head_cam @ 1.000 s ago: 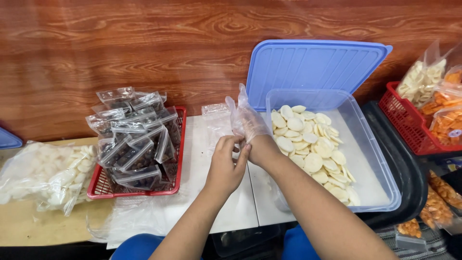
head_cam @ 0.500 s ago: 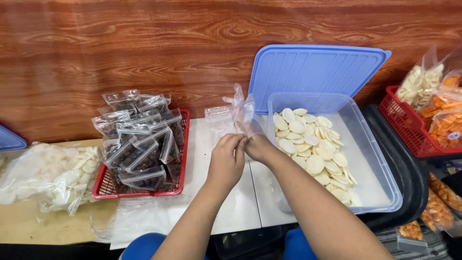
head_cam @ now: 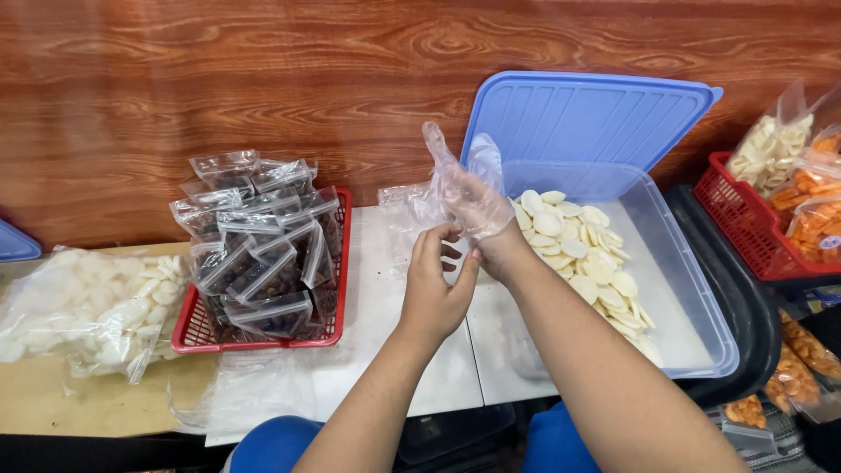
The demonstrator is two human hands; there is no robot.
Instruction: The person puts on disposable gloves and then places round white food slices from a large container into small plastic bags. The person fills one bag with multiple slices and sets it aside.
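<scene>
The right hand [head_cam: 473, 206] sits inside a thin clear glove [head_cam: 455, 180], fingers up and spread loosely, grasping nothing. The left hand [head_cam: 435, 285] pinches the glove's cuff at the right wrist, its grip clenched on the plastic. Both hands hover just left of the clear tub [head_cam: 674, 289], above the white surface [head_cam: 385, 307].

The tub holds a layer of pale round chips [head_cam: 583, 254]; its blue lid [head_cam: 587, 123] leans upright behind it against the wood-grain wall [head_cam: 263, 79]. The tub's near-left rim is right beside the right forearm. A loose clear bag [head_cam: 403, 206] lies left of the tub, just behind the hands and partly hidden by the glove.

Further left of the tub stands a red basket [head_cam: 337, 263] heaped with small sealed packets [head_cam: 258, 236] of dark contents, some rising above its rim. Beyond that, well left of the tub, a big bag of white chips [head_cam: 83, 311] lies on a tan board [head_cam: 79, 403]. A blue edge [head_cam: 17, 241] shows at the far left.

Right of the tub runs a black tray rim [head_cam: 745, 307], then a second red basket [head_cam: 753, 223] filled with bags of pale and orange snacks [head_cam: 810, 184]. More orange packets [head_cam: 802, 350] sit lower, right of the tub.

Open room lies between the left basket and the tub: a bare white strip running to the near edge, where the surface ends above blue-clad knees [head_cam: 272, 442].
</scene>
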